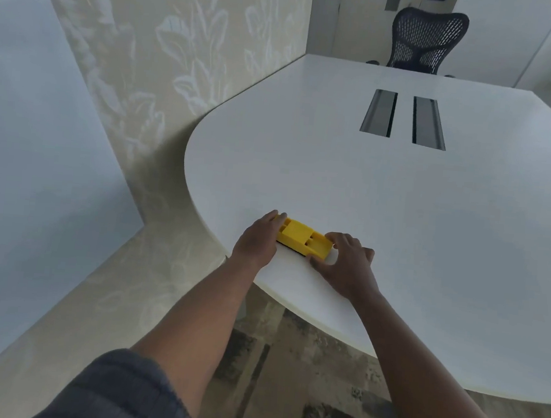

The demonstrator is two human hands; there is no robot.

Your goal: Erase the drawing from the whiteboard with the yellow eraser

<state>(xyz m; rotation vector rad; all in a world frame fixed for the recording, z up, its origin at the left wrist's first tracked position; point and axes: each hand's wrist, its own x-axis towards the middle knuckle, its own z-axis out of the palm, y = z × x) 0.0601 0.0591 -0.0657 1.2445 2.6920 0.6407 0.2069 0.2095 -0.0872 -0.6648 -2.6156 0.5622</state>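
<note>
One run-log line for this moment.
stage: pickup | yellow eraser: on table edge | left hand, right hand: at its ends | whiteboard: unseen

The yellow eraser (303, 238) is a flat, oblong plastic block with a raised square in the middle of its top and shallow recesses toward each end. It lies flat, slanting from upper left to lower right, just below the centre of the frame near the curved front edge of the white surface. Its two ends are covered.

Yellow eraser (303, 238) ends hidden under both hands, chair (427, 40) base behind table (401, 203)
</note>
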